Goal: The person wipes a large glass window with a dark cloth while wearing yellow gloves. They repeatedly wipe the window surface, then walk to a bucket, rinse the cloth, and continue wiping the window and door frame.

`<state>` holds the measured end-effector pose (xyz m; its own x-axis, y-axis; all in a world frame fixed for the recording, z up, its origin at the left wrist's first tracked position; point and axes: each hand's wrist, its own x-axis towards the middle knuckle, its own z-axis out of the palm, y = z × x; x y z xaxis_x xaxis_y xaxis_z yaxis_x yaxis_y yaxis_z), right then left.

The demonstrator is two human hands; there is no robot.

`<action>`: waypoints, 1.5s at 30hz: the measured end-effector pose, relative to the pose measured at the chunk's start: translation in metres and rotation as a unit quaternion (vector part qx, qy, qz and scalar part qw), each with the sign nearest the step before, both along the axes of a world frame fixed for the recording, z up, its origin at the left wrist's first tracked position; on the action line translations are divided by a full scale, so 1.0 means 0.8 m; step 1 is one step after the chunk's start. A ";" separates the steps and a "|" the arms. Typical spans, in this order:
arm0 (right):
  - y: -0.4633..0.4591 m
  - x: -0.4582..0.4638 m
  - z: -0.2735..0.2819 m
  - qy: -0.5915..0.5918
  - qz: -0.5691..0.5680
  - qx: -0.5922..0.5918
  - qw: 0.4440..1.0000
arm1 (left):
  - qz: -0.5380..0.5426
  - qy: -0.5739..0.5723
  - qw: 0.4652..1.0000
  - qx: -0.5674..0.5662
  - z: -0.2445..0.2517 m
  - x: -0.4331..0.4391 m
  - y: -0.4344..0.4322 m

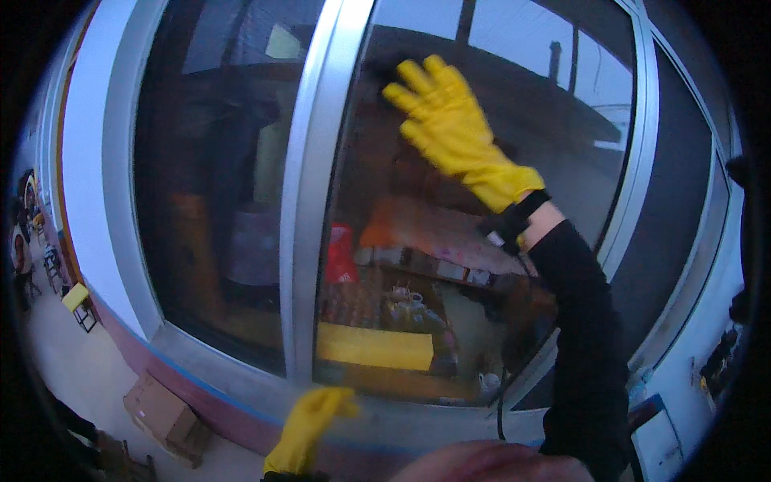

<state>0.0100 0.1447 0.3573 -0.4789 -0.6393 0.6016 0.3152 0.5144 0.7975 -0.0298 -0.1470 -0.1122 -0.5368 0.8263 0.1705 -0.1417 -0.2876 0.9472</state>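
My right hand (pixel 449 123), in a yellow rubber glove, is raised before the upper part of a glass window pane (pixel 542 114), its back towards me and fingers spread. Past its fingertips shows a dark blurred patch (pixel 385 67); I cannot tell if this is a cloth or a reflection. The palm is hidden. A black strap (pixel 519 215) circles that wrist. Low in view, my left hand (pixel 307 428) wears a matching glove. It is near the window's lower metal frame (pixel 385 416), fingers bent and blurred, and whether it holds anything is unclear.
A metal upright (pixel 316 181) divides the panes. Behind the glass are a yellow slab (pixel 373 346), a red object (pixel 341 253) and small cups. A black cable (pixel 501 410) hangs below my right wrist. Cardboard boxes (pixel 162 410) and a yellow-topped stool (pixel 77 296) stand on the floor leftward.
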 end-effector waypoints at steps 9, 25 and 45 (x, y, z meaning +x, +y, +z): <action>0.175 0.310 -0.004 0.343 -0.063 -0.049 0.936 | 0.024 -0.034 0.999 0.007 -0.017 -0.001 -0.028; -0.048 -0.045 -0.110 -0.091 -0.045 -0.097 0.990 | -0.072 0.000 0.997 -0.035 -0.008 0.047 0.017; 0.077 0.096 0.087 0.146 0.039 -0.013 0.988 | -0.102 0.033 0.993 -0.051 -0.019 0.027 0.053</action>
<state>0.0870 0.2059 0.4270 -0.2329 -0.6500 0.7234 0.4881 0.5652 0.6650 -0.0079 -0.1042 -0.1274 -0.3463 0.9317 0.1093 -0.1232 -0.1607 0.9793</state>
